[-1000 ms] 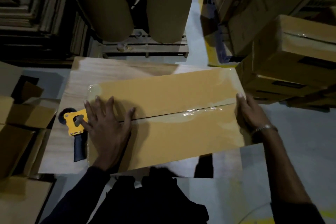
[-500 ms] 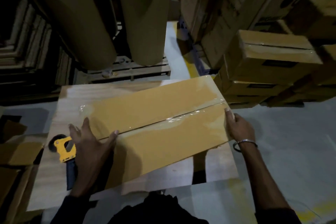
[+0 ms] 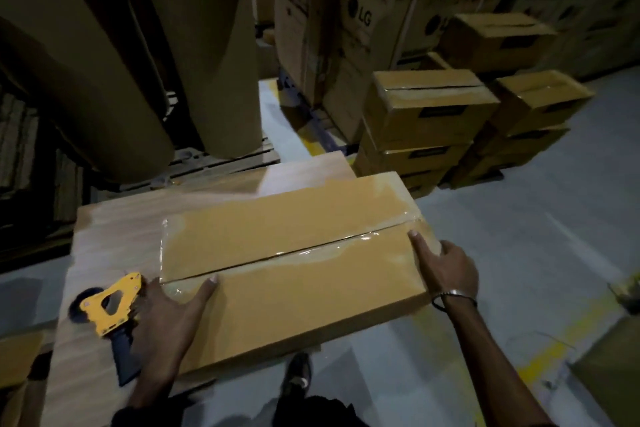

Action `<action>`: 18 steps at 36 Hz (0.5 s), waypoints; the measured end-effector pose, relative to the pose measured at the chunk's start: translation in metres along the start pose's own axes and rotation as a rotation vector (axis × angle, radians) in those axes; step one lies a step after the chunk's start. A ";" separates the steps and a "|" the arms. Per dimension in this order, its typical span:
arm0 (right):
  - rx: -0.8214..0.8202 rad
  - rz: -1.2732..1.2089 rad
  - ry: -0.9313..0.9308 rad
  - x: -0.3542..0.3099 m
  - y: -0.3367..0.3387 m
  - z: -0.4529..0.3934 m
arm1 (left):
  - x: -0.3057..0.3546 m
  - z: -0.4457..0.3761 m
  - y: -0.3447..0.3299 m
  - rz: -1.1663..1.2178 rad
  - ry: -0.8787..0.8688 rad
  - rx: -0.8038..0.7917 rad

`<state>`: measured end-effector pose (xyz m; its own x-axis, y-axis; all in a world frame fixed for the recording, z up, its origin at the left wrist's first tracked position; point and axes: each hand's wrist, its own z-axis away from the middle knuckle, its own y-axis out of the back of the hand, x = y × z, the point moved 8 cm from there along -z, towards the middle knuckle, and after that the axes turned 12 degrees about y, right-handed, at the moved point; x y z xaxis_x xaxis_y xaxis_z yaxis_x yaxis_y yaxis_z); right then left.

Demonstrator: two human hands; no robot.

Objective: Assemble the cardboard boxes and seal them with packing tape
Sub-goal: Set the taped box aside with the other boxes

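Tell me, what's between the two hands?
The taped cardboard box. The left hand holds its left end and the right hand its right end, with the clear tape seam running between them in the head view.

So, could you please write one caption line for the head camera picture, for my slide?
Left hand and right hand grip the ends of a taped cardboard box; yellow tape dispenser lies beside it.

Readable markings: one brand only.
"LG" with its round logo is printed on the tall brown cardboard cartons stacked at the back.
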<state>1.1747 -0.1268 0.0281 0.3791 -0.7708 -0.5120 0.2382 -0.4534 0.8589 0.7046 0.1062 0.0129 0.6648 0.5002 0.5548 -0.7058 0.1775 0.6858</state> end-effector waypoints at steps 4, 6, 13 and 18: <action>0.074 -0.019 -0.100 0.043 0.045 0.038 | 0.022 0.020 -0.020 -0.046 -0.090 -0.067; 0.096 -0.022 -0.171 0.070 0.061 0.050 | 0.034 0.029 -0.036 -0.085 -0.143 -0.090; 0.214 -0.075 -0.295 0.146 0.123 0.049 | 0.085 0.073 -0.102 -0.093 -0.221 -0.094; 0.260 -0.124 -0.369 0.199 0.157 0.018 | 0.148 0.113 -0.162 -0.103 -0.341 -0.127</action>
<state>1.2710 -0.3595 0.0614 0.0070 -0.7899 -0.6132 0.0120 -0.6131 0.7899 0.9452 0.0554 0.0369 0.7621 0.1673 0.6255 -0.6415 0.3268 0.6941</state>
